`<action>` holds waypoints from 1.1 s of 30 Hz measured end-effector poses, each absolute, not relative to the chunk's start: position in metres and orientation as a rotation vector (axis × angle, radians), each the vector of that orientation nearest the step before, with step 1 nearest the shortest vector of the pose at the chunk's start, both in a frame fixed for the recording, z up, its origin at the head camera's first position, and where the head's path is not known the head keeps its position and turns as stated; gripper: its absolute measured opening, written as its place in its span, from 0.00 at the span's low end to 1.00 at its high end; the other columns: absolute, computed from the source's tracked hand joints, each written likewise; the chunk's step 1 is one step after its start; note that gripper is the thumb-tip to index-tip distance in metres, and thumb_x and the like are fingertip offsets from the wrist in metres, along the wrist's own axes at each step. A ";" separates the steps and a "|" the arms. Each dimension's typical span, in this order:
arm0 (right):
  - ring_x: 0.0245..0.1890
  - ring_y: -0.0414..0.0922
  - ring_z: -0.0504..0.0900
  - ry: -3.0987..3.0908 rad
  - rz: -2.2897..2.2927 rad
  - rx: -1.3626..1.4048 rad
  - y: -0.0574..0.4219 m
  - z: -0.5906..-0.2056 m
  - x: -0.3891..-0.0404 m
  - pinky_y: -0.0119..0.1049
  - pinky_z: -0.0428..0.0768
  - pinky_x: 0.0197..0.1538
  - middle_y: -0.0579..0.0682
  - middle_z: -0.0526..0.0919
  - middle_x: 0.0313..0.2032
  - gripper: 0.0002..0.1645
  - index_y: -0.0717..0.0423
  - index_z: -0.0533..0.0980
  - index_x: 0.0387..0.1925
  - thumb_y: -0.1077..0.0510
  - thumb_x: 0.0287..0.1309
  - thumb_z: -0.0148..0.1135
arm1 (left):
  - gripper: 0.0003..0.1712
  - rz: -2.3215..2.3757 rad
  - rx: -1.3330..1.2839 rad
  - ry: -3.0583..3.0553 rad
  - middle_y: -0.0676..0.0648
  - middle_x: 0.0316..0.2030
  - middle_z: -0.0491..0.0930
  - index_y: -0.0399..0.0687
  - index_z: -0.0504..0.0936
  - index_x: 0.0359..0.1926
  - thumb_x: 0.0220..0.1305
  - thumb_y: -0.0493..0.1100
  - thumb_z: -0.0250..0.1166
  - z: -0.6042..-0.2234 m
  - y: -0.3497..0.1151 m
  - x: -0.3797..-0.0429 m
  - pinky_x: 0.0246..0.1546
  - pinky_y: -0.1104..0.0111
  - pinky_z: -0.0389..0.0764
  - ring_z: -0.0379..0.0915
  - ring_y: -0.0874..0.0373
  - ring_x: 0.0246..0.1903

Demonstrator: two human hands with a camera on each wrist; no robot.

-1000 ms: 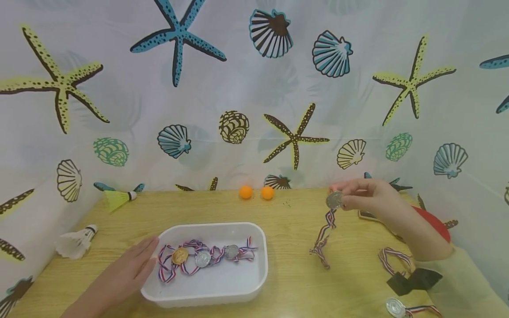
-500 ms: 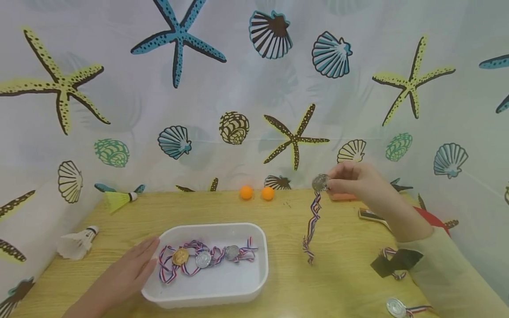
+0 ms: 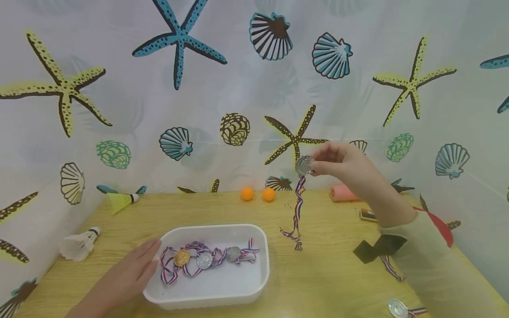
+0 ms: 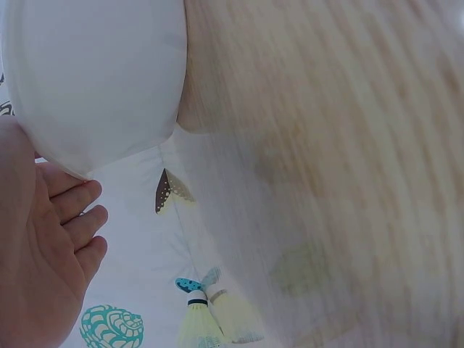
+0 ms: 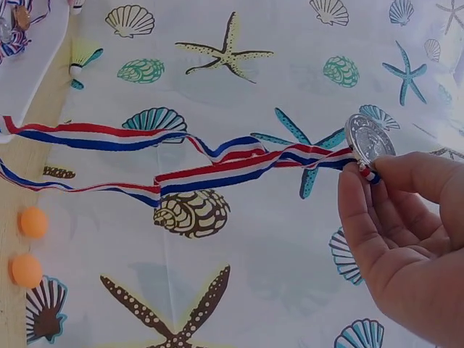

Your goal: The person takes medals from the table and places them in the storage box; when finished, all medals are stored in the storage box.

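My right hand (image 3: 346, 170) pinches a silver medal (image 3: 305, 165) between thumb and fingers, raised above the table's back part. From it a red, white and blue ribbon (image 5: 239, 170) hangs down, its lower end clear of the table. With fairly straight fingers, my left hand (image 3: 123, 276) touches the left side of a white plastic tub (image 3: 210, 297); the left wrist view shows the fingers at the tub's edge. Inside the tub lie a gold medal (image 3: 181, 258) and two silver medals (image 3: 204, 260) with tangled ribbons.
Two orange balls (image 3: 247, 193) sit at the table's back edge. Yellow (image 3: 121, 201) and white shuttlecocks (image 3: 79, 244) lie at left. Another silver medal (image 3: 397, 308), a pink roll (image 3: 343, 193), a small box (image 3: 367, 214) and a red object (image 3: 439, 227) lie around my right arm.
My right hand has moved left and upward with the silver medal, its ribbon swinging below. The pink roll behind it has come into sight. My left hand stays at the tub.
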State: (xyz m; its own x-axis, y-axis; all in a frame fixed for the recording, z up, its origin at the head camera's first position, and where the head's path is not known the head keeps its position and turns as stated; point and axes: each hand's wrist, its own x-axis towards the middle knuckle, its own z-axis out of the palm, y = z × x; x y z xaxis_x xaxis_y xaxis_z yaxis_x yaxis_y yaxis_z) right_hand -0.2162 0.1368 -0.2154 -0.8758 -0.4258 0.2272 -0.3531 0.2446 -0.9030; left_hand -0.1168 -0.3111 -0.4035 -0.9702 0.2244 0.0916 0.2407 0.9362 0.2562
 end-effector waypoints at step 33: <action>0.32 0.46 0.78 1.950 -1.764 -1.036 0.055 -0.228 -0.188 0.39 0.80 0.41 0.55 0.80 0.33 0.05 0.67 0.75 0.35 0.72 0.54 0.58 | 0.30 -0.404 -0.393 -3.003 0.31 0.62 0.60 0.30 0.61 0.64 0.69 0.48 0.50 -0.403 -0.311 -0.114 0.58 0.45 0.59 0.55 0.35 0.60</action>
State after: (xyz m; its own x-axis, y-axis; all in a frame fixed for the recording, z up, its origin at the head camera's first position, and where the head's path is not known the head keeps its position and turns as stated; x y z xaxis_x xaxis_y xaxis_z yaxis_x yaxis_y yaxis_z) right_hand -0.1882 0.0549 -0.2279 -0.6886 -0.6870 0.2323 -0.3000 -0.0217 -0.9537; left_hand -0.1143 -0.3106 -0.4032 -0.9632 0.2409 0.1190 0.2638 0.9320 0.2484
